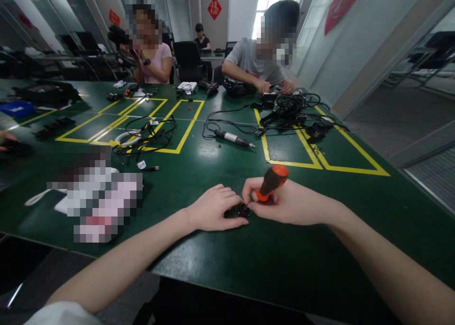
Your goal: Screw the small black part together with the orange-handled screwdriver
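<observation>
My right hand (287,204) is closed round a screwdriver (272,183) with a dark and orange handle, its butt tilted up and to the right. The thumb and index finger of that hand come together right beside a small black part (243,210) on the green table. From the other side, my left hand (215,209) grips this part between thumb and fingers, holding it against the tabletop. The screwdriver's tip is hidden behind my right fingers. Much of the black part is covered too, and its kind cannot be made out.
Beyond my hands lies a pen-shaped electric screwdriver (232,138) with a cord. Tangled black cables (295,108) are heaped at the far right, more cables (152,134) to the left. Blurred-out items (103,202) lie at the left. Several people sit beyond, one handling a device.
</observation>
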`<state>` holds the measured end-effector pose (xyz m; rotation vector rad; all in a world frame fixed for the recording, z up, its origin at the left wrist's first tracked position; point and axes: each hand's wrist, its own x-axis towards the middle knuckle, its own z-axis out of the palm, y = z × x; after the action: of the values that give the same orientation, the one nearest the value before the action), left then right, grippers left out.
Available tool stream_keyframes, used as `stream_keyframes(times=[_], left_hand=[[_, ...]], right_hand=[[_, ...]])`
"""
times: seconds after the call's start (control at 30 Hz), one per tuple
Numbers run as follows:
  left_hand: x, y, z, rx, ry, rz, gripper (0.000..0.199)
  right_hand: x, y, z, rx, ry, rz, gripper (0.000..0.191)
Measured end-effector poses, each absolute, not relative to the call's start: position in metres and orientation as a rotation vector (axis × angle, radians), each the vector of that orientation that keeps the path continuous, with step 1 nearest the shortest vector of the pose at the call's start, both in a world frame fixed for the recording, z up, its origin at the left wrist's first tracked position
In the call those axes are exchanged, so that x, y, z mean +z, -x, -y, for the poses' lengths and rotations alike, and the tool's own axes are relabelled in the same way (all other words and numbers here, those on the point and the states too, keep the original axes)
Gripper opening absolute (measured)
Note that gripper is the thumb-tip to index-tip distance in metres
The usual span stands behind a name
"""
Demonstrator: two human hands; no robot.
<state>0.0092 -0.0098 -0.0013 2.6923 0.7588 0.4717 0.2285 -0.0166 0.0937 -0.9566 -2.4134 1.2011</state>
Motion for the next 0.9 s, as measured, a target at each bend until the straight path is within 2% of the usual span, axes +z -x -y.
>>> stream_keyframes(times=[0.23,0.5,0.73,0.9], left_hand=[[-0.001,-0.009,0.009,0.455,-2.681,-0.757,0.036],[-0.002,-0.009,0.009,0.456,-2.687,-0.749,0.034],[0.000,-0.010,0.010,0.452,-2.687,-0.767,0.034],[-0.001,-0.010,0.009,0.451,-2.693,-0.760,0.035]], right_hand=[[0.091,-0.231,0.017,1.243,0.964,2.393,0.022],[0.086,-0.234,0.011,1.190,0.923,2.397,0.004],[0.088,-0.237,0.012,1.298,0.920,2.334,0.012],[0.089,-0.234,0.011,1.202,0.869,2.391,0.007]])
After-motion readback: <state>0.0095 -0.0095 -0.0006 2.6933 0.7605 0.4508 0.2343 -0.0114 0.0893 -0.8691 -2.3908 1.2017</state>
